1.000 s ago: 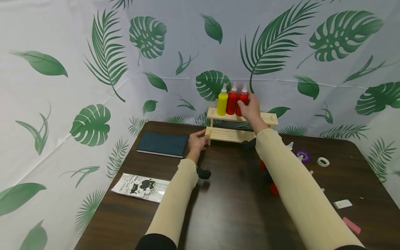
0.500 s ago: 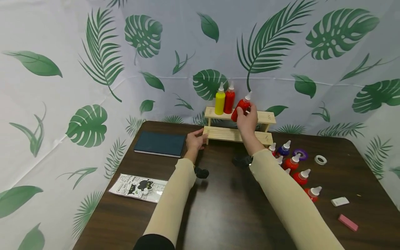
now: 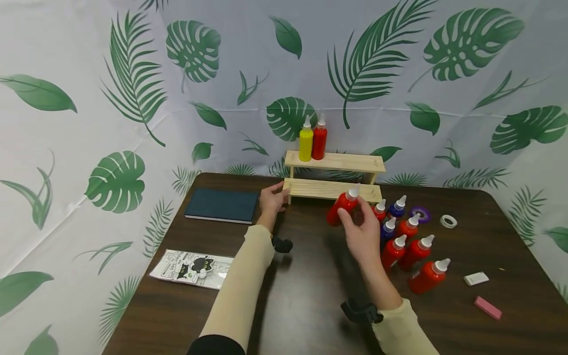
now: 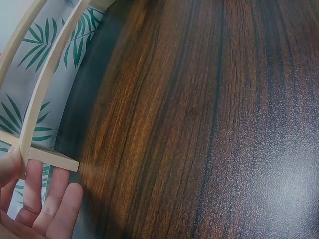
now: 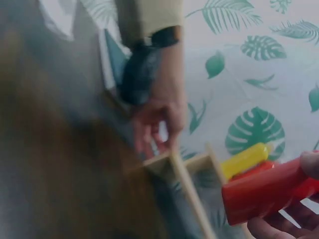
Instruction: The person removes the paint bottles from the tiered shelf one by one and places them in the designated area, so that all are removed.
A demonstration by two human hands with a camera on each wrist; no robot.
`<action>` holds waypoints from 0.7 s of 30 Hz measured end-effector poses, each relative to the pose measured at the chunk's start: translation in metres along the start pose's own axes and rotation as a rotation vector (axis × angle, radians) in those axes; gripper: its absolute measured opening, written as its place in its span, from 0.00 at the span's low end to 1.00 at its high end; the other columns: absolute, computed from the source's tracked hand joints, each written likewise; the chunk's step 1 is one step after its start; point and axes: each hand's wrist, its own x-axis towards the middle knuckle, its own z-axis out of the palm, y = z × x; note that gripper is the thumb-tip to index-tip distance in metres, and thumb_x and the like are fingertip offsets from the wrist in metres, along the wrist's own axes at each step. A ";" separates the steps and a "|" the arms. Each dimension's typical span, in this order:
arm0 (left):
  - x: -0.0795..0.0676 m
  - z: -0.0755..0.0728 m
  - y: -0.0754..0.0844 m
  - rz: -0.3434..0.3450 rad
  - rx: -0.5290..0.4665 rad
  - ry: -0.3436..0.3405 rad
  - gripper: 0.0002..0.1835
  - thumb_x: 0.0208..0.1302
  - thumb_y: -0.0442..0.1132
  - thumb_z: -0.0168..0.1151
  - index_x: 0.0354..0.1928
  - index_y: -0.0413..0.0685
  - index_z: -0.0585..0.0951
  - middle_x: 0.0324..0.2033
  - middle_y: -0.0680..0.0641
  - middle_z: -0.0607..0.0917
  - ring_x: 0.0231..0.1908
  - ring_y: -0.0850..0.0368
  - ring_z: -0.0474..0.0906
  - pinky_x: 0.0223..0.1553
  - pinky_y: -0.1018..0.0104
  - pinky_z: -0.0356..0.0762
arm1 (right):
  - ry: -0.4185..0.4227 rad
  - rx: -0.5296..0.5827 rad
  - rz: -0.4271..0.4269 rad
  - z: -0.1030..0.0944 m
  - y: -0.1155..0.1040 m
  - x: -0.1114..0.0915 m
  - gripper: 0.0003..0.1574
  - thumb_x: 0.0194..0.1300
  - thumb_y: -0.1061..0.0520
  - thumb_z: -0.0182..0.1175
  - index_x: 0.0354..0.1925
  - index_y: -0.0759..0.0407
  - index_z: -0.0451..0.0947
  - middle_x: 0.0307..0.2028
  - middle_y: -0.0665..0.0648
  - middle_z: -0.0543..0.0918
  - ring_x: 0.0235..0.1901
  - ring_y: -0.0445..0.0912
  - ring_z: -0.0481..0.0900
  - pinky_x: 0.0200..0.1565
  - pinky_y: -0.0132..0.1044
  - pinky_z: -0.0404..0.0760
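Note:
My right hand (image 3: 365, 235) grips a red squeeze bottle (image 3: 340, 209) with a white nozzle, tilted a little, in front of the two-tier wooden shelf (image 3: 333, 190). In the right wrist view the red bottle (image 5: 264, 194) lies between thumb and fingers. The left hand (image 3: 271, 199) holds the left end of the shelf's lower board; in the left wrist view its thumb is on the board (image 4: 45, 94) and its fingers reach round the leg. On the top tier a yellow bottle (image 3: 305, 144) and another red bottle (image 3: 319, 142) stand upright side by side.
Several red and blue bottles (image 3: 414, 254) stand right of my right hand. Beyond them lie a purple tape roll (image 3: 420, 214), a white ring (image 3: 448, 221), a white eraser (image 3: 476, 278) and a pink block (image 3: 488, 307). A dark notebook (image 3: 222, 204) and a cat-print packet (image 3: 193, 267) lie left.
My right hand has taken the rightmost red bottle off the top tier and brought it down and toward me, in front of the shelf. The left hand has stayed at the shelf's end.

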 end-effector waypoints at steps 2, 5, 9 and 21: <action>0.000 -0.001 0.001 0.005 0.002 -0.003 0.18 0.58 0.44 0.70 0.52 0.62 0.84 0.36 0.44 0.87 0.33 0.53 0.86 0.29 0.59 0.83 | -0.007 -0.050 0.048 -0.010 0.009 -0.019 0.35 0.65 0.49 0.62 0.66 0.56 0.66 0.59 0.60 0.75 0.55 0.54 0.75 0.55 0.50 0.75; -0.001 -0.001 0.002 -0.002 0.004 -0.005 0.18 0.58 0.44 0.70 0.52 0.62 0.84 0.36 0.45 0.88 0.32 0.54 0.86 0.31 0.58 0.84 | 0.010 -0.118 0.109 -0.024 0.025 -0.047 0.36 0.64 0.47 0.63 0.66 0.55 0.67 0.61 0.58 0.74 0.57 0.53 0.74 0.53 0.41 0.77; -0.002 -0.001 0.003 -0.007 0.001 0.005 0.17 0.58 0.43 0.69 0.51 0.61 0.85 0.33 0.45 0.88 0.30 0.55 0.86 0.30 0.58 0.83 | 0.086 -0.166 0.127 -0.042 0.046 -0.076 0.34 0.62 0.51 0.65 0.64 0.56 0.69 0.59 0.58 0.76 0.54 0.52 0.76 0.45 0.21 0.75; 0.000 0.000 0.000 0.008 0.022 -0.001 0.18 0.58 0.44 0.70 0.52 0.64 0.84 0.31 0.47 0.89 0.31 0.56 0.86 0.28 0.59 0.83 | 0.276 -0.410 0.061 -0.087 0.078 -0.110 0.34 0.60 0.60 0.67 0.62 0.68 0.69 0.53 0.67 0.78 0.49 0.58 0.78 0.35 0.07 0.62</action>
